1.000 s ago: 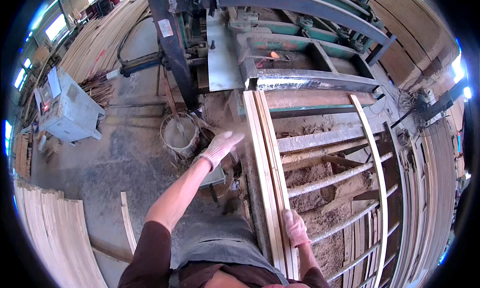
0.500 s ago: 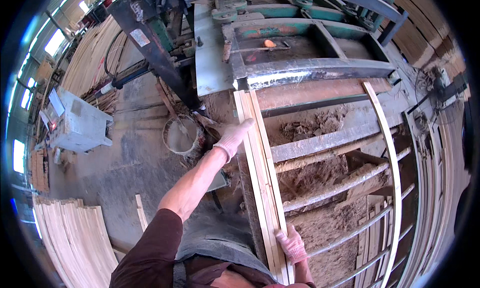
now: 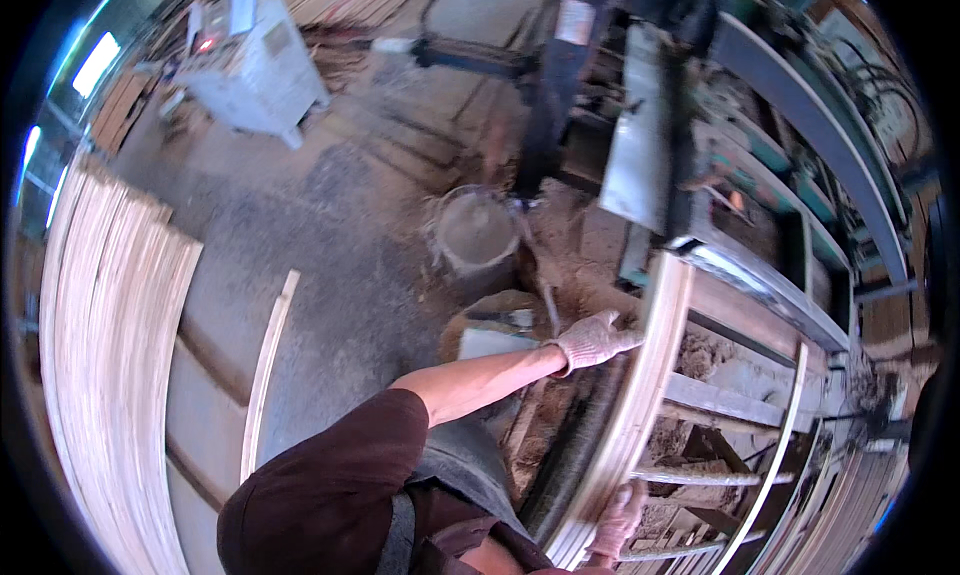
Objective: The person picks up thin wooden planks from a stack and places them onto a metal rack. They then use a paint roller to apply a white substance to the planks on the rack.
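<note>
A bundle of long pale wooden strips (image 3: pixel 640 385) lies lengthwise along the left side of a metal-barred rack, its far end by the machine frame. My left hand (image 3: pixel 597 342), in a pale knitted glove, grips the bundle's left side toward the far end; its fingertips are partly hidden. Closer to me, my gloved right hand (image 3: pixel 622 515) is closed round the right side of the same strips. A single curved wooden strip (image 3: pixel 783 430) rests across the rack's bars (image 3: pixel 705 477) to the right.
A green and grey machine frame (image 3: pixel 770 290) stands beyond the rack. To the left are a bucket (image 3: pixel 478 230), a grey control cabinet (image 3: pixel 258 70), a lone strip (image 3: pixel 268 365) and a big stack of boards (image 3: pixel 115 375). More strips (image 3: pixel 835 505) lie at the right. Sawdust lies beneath the bars.
My view has swung left, so the rack and bundle now appear farther right and slanted. The strips sit closer together between my hands, and my left hand has shifted toward the bundle's side.
</note>
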Tool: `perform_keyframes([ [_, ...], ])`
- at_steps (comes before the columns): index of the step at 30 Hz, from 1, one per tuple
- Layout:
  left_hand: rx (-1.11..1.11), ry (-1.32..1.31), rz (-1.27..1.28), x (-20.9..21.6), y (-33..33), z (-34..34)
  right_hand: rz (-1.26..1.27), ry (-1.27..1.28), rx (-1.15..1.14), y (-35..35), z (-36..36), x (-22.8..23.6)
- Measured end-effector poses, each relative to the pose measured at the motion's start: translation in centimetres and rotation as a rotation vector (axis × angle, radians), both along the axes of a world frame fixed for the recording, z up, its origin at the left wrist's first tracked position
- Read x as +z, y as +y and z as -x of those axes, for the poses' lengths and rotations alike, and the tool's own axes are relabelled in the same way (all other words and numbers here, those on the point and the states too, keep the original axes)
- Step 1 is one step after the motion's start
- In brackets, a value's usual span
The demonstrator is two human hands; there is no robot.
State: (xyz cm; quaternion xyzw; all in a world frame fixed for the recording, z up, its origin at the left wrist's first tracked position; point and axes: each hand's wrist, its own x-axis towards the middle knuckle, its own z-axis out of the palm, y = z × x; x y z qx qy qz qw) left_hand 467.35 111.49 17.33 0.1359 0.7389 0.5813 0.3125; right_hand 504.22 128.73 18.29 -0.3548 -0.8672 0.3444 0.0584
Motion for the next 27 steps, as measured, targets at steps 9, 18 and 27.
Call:
perform_keyframes([
  [9,-0.249,0.559,0.493,-19.2,-43.8,-9.1,-0.442,-0.215,-0.091,-8.4,7.7,-0.5],
  [18,0.550,-0.006,0.795,-18.1,-77.2,-17.4,0.478,-0.082,0.433,-33.8,38.3,-3.2],
  [27,0.743,-0.049,0.669,-16.2,-90.9,-19.8,-0.605,-0.143,1.749,-66.9,46.7,-13.3],
])
